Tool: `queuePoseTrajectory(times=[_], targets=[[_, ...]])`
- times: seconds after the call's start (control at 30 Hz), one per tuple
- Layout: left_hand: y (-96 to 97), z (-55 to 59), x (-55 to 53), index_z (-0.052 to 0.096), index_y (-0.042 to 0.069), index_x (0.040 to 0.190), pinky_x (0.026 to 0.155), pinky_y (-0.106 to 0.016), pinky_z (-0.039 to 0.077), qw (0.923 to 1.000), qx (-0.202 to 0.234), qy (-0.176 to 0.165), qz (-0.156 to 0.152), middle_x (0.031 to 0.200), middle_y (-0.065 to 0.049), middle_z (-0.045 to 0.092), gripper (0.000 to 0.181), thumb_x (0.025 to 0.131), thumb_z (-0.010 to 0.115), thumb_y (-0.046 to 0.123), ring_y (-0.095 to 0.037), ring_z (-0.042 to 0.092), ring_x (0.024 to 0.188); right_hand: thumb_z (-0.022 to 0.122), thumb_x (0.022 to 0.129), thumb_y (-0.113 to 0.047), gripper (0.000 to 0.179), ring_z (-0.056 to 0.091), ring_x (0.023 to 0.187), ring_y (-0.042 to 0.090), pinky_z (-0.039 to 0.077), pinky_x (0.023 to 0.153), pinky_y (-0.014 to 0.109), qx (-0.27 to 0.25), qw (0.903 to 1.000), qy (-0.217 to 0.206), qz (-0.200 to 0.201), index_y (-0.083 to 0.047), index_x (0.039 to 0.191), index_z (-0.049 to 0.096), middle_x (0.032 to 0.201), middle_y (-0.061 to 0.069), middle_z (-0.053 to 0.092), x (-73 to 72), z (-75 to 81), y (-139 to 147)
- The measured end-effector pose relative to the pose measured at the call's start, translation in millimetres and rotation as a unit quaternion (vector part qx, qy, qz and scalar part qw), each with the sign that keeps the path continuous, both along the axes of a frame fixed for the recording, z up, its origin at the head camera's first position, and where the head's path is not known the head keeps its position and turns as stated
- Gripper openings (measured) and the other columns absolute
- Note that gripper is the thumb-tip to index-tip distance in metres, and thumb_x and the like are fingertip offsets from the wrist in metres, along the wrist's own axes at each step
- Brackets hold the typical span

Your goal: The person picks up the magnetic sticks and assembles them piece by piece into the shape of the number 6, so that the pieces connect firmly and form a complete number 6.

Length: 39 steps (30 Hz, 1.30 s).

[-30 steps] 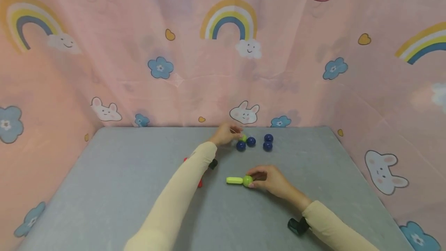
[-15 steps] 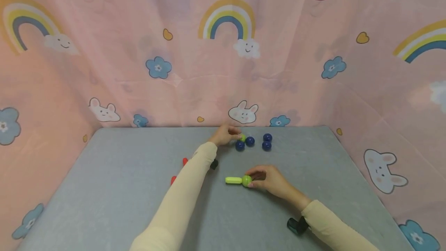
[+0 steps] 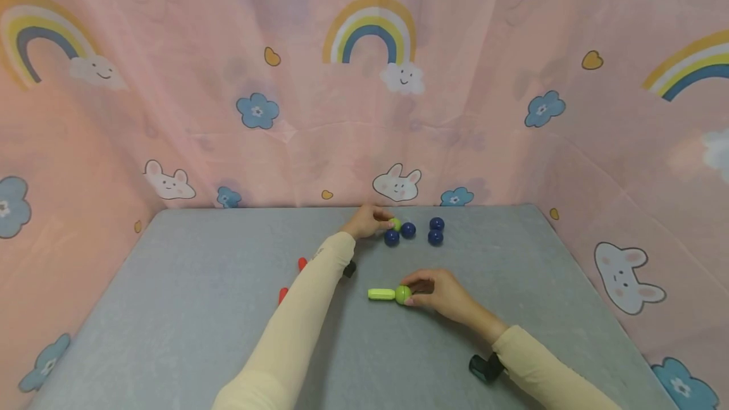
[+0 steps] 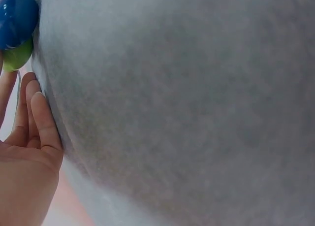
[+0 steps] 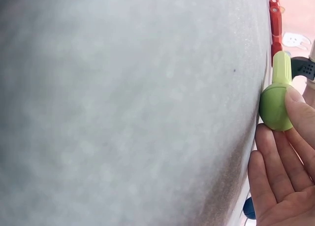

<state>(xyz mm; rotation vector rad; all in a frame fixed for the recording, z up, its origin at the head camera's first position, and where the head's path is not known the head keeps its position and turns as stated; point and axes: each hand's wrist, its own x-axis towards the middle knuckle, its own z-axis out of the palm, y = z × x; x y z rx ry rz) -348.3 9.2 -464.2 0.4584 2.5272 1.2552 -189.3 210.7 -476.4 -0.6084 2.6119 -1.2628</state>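
At the back of the table my left hand (image 3: 367,221) pinches a small green ball (image 3: 396,224). Two dark blue balls, one in front (image 3: 392,238) and one to the right (image 3: 408,229), crowd close to it. In the left wrist view a blue ball (image 4: 18,16) partly covers the green one (image 4: 18,56). Nearer the middle, my right hand (image 3: 444,296) holds another green ball (image 3: 402,295) between thumb and fingers. A light green ridged rod (image 3: 380,294) is joined to that ball and points left, as the right wrist view also shows.
Two more blue balls (image 3: 436,231) sit to the right of the left hand's group. Red rods (image 3: 302,264) lie partly hidden under the left forearm. A pink printed curtain (image 3: 478,144) rises along the table's back and sides.
My left forearm has shifted slightly right, baring a red rod on its left and covering one on its right. Both hands stay at their balls; the head view drifts slightly.
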Motion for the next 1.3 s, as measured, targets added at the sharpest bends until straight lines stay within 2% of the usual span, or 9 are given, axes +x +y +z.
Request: queuePoseTrajectory(times=[0.3,0.53,0.7,1.07,1.3], targets=[[0.2,-3.4,-4.1,0.07,0.012,0.121,0.103,-0.039,0.05,0.9999,-0.009,0.006,-0.003,0.123,-0.006,0.068,0.03,0.095,0.067,0.026,-0.022,0.062,0.116,0.079,0.084,-0.024,0.031,0.07,0.097,0.013,0.057,0.085,0.025,-0.003,1.0,-0.005,0.001,-0.014,0.112,0.072,0.11,0.003,0.073,-1.1,-1.2,0.0],[-8.4,4.9,-1.6,0.069,0.004,0.12,0.093,-0.034,0.053,0.9996,0.015,0.023,0.001,0.118,-0.013,0.068,0.029,0.095,0.067,0.019,-0.025,0.062,0.111,0.079,0.084,-0.023,0.03,0.07,0.098,0.013,0.057,0.085,0.024,-0.004,1.0,-0.006,0.005,-0.015,0.112,0.072,0.11,0.003,0.073,-2.0,-0.3,0.4],[-19.9,6.5,-0.9,0.069,0.004,0.119,0.088,-0.029,0.054,0.999,0.003,0.044,-0.012,0.117,-0.013,0.07,0.029,0.094,0.068,0.019,-0.025,0.064,0.109,0.079,0.084,-0.022,0.031,0.07,0.097,0.013,0.056,0.084,0.022,-0.001,1.0,-0.009,0.001,-0.014,0.112,0.072,0.11,0.003,0.073,-1.0,1.0,-0.4],[-51.2,9.7,11.9,0.071,0.0,0.114,0.081,-0.027,0.056,0.998,0.001,0.042,-0.047,0.112,-0.015,0.072,0.029,0.091,0.072,0.017,-0.024,0.068,0.1,0.079,0.083,-0.023,0.032,0.07,0.097,0.013,0.055,0.084,0.021,-0.01,0.9999,-0.007,0.001,-0.012,0.113,0.072,0.109,0.004,0.074,-0.5,-1.8,0.4],[-69.4,15.4,31.6,0.072,0.004,0.112,0.081,-0.026,0.055,0.9977,-0.009,0.041,-0.054,0.109,-0.011,0.073,0.027,0.089,0.074,0.018,-0.019,0.067,0.097,0.08,0.083,-0.022,0.031,0.069,0.096,0.012,0.055,0.083,0.02,-0.013,0.9999,-0.004,-0.002,-0.013,0.112,0.072,0.109,0.004,0.074,-1.7,-3.7,0.5]])
